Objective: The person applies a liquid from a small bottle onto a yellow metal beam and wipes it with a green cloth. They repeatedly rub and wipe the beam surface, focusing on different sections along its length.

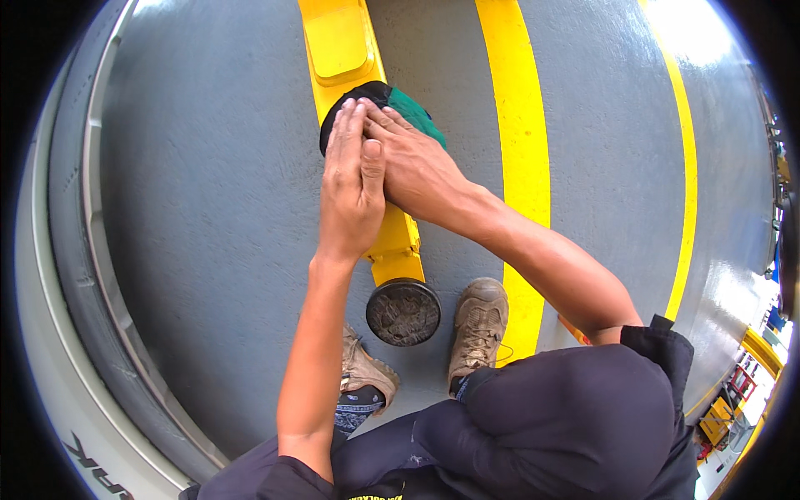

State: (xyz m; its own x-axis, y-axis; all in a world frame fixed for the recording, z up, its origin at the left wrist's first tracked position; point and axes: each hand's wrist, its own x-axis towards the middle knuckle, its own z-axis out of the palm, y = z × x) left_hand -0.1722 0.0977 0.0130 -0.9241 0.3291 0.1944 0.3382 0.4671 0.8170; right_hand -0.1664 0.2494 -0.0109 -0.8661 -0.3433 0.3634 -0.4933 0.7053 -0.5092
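Observation:
My left hand (350, 187) and my right hand (421, 167) are side by side in front of me, fingers stretched out and pointing away. Their fingertips meet over a black and green cap-like cloth thing (415, 115), and the right fingers reach partly behind the left hand. That cloth thing appears over a yellow lift arm (393, 242); whether it rests on the arm or is touched from below cannot be seen. Both hands look open, with nothing visibly gripped. The palms are hidden.
A round black rubber pad (403, 312) ends the lift arm near my shoes (479, 325). Along the left runs the pale side of a vehicle (42, 333). Yellow lines (521, 125) mark the grey floor (208, 208). Workshop equipment (718, 421) stands at the far right.

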